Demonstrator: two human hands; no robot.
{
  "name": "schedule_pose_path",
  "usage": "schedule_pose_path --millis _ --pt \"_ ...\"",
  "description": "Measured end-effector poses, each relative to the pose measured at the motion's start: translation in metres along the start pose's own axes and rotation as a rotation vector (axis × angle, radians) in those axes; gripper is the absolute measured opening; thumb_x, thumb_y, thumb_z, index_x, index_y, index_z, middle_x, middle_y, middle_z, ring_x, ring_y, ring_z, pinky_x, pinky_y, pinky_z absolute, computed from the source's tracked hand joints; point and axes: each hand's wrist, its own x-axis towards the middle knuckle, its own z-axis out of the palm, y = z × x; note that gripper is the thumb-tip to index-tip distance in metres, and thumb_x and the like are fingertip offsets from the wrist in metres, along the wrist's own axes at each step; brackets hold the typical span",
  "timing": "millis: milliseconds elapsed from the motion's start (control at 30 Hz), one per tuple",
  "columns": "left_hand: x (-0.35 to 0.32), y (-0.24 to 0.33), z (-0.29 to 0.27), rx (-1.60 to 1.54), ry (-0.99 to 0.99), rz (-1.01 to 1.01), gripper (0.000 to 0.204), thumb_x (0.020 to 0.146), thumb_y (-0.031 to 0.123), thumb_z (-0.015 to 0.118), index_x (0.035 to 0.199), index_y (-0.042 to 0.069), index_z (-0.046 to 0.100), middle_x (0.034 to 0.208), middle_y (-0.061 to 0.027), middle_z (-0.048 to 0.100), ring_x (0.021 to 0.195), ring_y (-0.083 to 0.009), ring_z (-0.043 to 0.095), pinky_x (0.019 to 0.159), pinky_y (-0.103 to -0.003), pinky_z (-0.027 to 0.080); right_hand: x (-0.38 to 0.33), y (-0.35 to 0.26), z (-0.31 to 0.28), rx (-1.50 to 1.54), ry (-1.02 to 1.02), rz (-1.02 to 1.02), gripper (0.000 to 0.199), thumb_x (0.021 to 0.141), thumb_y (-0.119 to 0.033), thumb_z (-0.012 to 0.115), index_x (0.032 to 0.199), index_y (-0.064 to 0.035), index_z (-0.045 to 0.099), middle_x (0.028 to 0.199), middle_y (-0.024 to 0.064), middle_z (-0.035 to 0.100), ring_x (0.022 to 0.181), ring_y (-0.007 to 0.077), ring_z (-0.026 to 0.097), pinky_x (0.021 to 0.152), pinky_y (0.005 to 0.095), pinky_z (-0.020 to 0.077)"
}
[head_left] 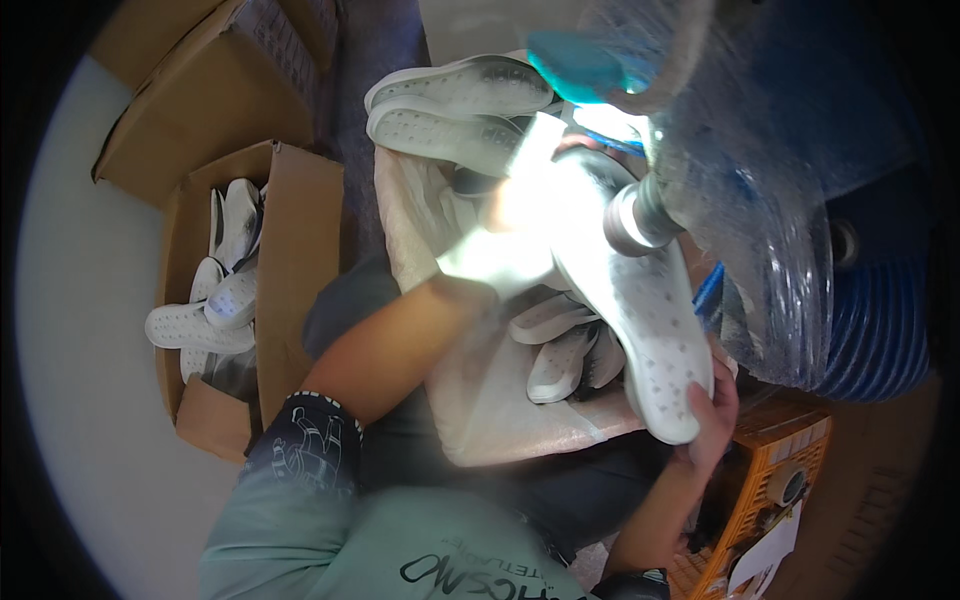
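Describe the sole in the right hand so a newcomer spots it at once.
Find the pale sack in mid-picture. Over its right side slants a white, dotted sole, lower end in the right hand. Unlike the soles lying in the sack, it is gripped, and it looks far larger.

A pale pinkish container (480, 425) carries white shoe soles (560, 362) at its far edge and inside, and the cardboard box (300, 250) at left holds other soles (232, 300).

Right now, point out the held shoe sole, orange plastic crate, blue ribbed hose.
Held shoe sole (650, 325): head view, dimpled middle.
Orange plastic crate (755, 475): head view, side wall.
Blue ribbed hose (880, 330): head view, ribs.
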Motion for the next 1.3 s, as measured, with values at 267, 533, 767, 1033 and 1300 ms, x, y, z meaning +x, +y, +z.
schedule_pose_path --millis 267,533,767,1033,1300 --pt "0.004 0.031 0.019 -0.645 0.055 -0.211 0.046 0.098 0.02 0.055 0.139 0.002 0.041 0.124 -0.0146 0.057 0.113 -0.0236 0.059 0.098 -0.037 0.049 0.017 0.008 -0.001 0.02 0.033 -0.084 0.048 0.08 -0.01 0.07 0.122 0.0084 0.055 0.112 0.0199 0.066 0.097 0.0256 0.067 0.087 0.0345 0.053" --pt "0.007 0.019 -0.012 -0.645 -0.028 -0.237 0.04 0.101 0.021 0.049 0.136 0.003 0.042 0.13 -0.0169 0.055 0.116 -0.03 0.058 0.1 -0.041 0.049 0.052 0.008 0.044 0.012 -0.414 0.205 0.065 0.075 -0.013 0.076 0.131 0.0056 0.051 0.119 0.0182 0.063 0.108 0.0259 0.062 0.095 0.0366 0.0483" --pt "-0.012 0.006 0.033 -0.786 -0.076 -0.335 0.044 0.105 0.033 0.041 0.136 0.003 0.042 0.138 -0.0191 0.052 0.123 -0.0335 0.054 0.105 -0.049 0.045 0.106 -0.053 0.024 -0.362 -0.383 0.074 0.066 0.074 -0.012 0.077 0.132 0.0051 0.051 0.119 0.0176 0.063 0.108 0.0259 0.062 0.094 0.0366 0.0483" --pt "-0.008 0.008 0.049 -0.738 0.01 -0.426 0.049 0.106 0.039 0.036 0.137 0.003 0.048 0.133 -0.015 0.056 0.122 -0.0282 0.054 0.107 -0.045 0.041 0.126 -0.073 0.012 -0.56 -0.305 0.008 0.067 0.073 -0.011 0.077 0.132 0.0046 0.051 0.12 0.0169 0.062 0.108 0.0258 0.062 0.094 0.0367 0.0484" --pt "-0.006 0.001 0.049 -0.779 0.091 -0.545 0.05 0.106 0.037 0.037 0.14 0.001 0.043 0.135 -0.0143 0.053 0.123 -0.0267 0.051 0.108 -0.042 0.039 0.115 -0.048 0.013 -0.527 -0.297 0.061 0.067 0.071 -0.01 0.078 0.132 0.004 0.051 0.12 0.0163 0.062 0.107 0.0258 0.062 0.094 0.0367 0.0484"
